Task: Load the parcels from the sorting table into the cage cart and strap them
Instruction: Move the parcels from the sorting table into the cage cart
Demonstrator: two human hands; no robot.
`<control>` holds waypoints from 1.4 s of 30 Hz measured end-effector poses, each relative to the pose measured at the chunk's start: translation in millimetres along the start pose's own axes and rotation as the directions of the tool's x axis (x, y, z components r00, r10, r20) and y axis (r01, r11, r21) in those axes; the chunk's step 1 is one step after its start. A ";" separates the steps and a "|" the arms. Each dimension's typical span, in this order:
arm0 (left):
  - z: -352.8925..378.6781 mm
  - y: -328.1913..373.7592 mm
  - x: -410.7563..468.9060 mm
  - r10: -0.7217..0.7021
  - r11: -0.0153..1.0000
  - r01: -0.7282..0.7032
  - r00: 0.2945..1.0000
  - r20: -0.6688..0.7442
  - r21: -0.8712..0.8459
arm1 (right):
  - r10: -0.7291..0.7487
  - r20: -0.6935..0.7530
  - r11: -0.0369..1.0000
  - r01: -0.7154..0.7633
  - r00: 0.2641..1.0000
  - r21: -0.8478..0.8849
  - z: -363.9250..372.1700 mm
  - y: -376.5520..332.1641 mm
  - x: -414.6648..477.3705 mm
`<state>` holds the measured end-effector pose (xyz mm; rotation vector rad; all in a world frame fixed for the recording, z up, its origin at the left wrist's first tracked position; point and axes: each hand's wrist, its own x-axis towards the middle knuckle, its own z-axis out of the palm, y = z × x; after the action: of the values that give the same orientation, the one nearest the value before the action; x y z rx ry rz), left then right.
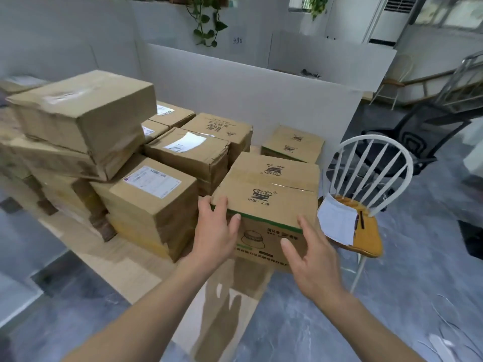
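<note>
Left hand touches parcel; right hand near.

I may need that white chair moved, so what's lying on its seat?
A white sheet of paper lies on the chair's orange seat, with a dark pen-like item at its edge. Anything under the paper is hidden.

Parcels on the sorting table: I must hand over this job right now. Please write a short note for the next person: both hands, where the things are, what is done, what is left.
Left hand: open, laid on the near left corner of the green-striped parcel.
Right hand: open, fingers spread, at that parcel's near right corner; contact unclear.
This parcel stands at the right end of the sorting table; the other parcels are stacked left of it and behind.
Done: nothing visible; no cage cart clearly in view.
Left: lift this parcel, load all, strap.
</note>
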<state>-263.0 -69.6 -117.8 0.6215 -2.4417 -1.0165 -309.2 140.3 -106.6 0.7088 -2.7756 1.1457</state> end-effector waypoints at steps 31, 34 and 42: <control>-42.6 -72.7 -175.3 -0.535 0.843 0.536 0.828 -0.167 -0.038 | -0.230 0.493 0.891 0.386 0.839 -0.240 71.7 -6.7 7.0; -28.5 -61.0 -180.9 -0.573 0.819 0.570 0.805 -0.152 -0.065 | -0.182 0.585 0.885 0.391 0.791 -0.253 84.5 -6.3 42.9; -18.6 -52.4 -197.8 -0.665 0.745 0.649 0.710 -0.232 -0.151 | -0.207 0.686 0.893 0.422 0.697 -0.160 97.5 -9.9 41.0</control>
<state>-80.1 -4.7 -185.4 1.5810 -1.9462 -1.1453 -329.8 51.7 -161.6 1.7530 -3.0256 0.4068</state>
